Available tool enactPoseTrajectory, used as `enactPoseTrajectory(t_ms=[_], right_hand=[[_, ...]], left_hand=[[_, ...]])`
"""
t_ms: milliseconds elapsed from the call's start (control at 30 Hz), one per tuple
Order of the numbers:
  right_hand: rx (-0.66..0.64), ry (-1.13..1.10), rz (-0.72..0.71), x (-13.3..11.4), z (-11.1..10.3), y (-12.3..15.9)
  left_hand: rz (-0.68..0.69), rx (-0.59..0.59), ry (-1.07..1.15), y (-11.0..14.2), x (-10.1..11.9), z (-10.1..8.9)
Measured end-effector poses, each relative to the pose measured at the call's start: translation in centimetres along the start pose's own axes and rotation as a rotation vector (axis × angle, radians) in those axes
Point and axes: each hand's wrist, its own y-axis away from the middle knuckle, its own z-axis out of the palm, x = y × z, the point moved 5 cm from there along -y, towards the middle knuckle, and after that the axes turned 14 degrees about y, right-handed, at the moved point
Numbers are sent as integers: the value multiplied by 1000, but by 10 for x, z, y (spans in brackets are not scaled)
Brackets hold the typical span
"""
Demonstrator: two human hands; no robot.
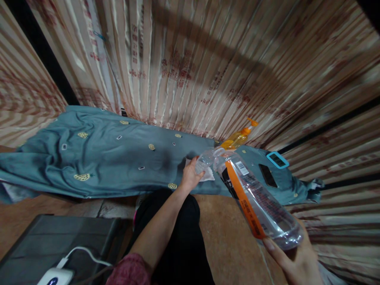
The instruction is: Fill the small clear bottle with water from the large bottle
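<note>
My right hand [299, 255] is wrapped round the base of a large clear plastic bottle [268, 206] with an orange and black label. The bottle is tilted, its neck down toward the far left. Its mouth meets the opening of a small clear container [205, 160], which looks like a cup. Fingers and thumb of my left hand [191, 174] grip that container. Beneath it, a white tissue [208, 175] lies on the grey-green cloth. Whether liquid is flowing between the two cannot be made out. Just behind stands a yellow pump bottle [236, 139] with an orange top.
The pineapple-patterned cloth [130, 150] covers a long narrow table. At its right lie a dark phone [268, 175] and a blue-framed device [277, 160]. Pleated curtains [184, 71] hang behind. A grey box [74, 233] at lower left bears a white device [56, 276] with a cable.
</note>
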Motion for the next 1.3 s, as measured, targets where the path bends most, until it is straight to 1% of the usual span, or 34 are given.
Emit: enactPoseTrajectory(t_ms=[100, 167, 333, 500, 833, 1033, 1300], right_hand=[[-75, -25, 24, 9, 6, 1], [-91, -36, 41, 13, 8, 1], [-110, -70, 26, 9, 8, -1], [-111, -85, 29, 5, 7, -1], [-66, -17, -4, 17, 9, 0], [-81, -32, 26, 21, 10, 3], [-92, -36, 42, 21, 11, 2]], left_hand=[[-13, 6, 15, 0, 3, -1], [-24, 11, 17, 1, 5, -1], [-27, 1, -4, 1, 8, -1], [-37, -3, -28, 1, 7, 0], [-20, -11, -67, 1, 5, 0], [-21, -17, -64, 1, 9, 0], [-24, 11, -34, 1, 7, 0]])
